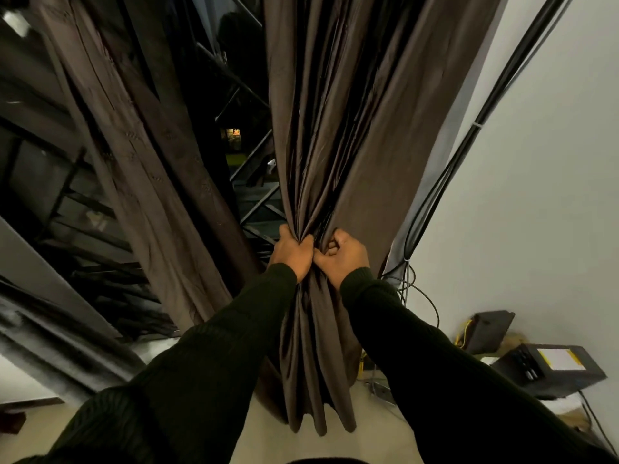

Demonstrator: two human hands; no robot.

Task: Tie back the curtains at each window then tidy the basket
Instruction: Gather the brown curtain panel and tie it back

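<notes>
Both hands are clamping the gathered brown curtain [321, 135] at its waist, left hand [292, 251] and right hand [341, 254] touching, fingers curled into the folds. No tie-back is showing; if either grip is loosening, the slick pleats are likely spilling open. The bundle's long axis is running vertically, hem pointing floorward, beside the dark window [241, 95].

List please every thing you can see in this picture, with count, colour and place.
gathered curtain: 1, brown, centre, bunched by both hands
hanging curtain: 1, brown, left of centre
window: 1, dark, between the curtains
cables: several, black, along the white wall
wall: 1, white, right
boxes: 2, black, floor at right
left hand: 1, grips the gathered curtain
right hand: 1, grips the gathered curtain
sleeves: 2, dark
</notes>
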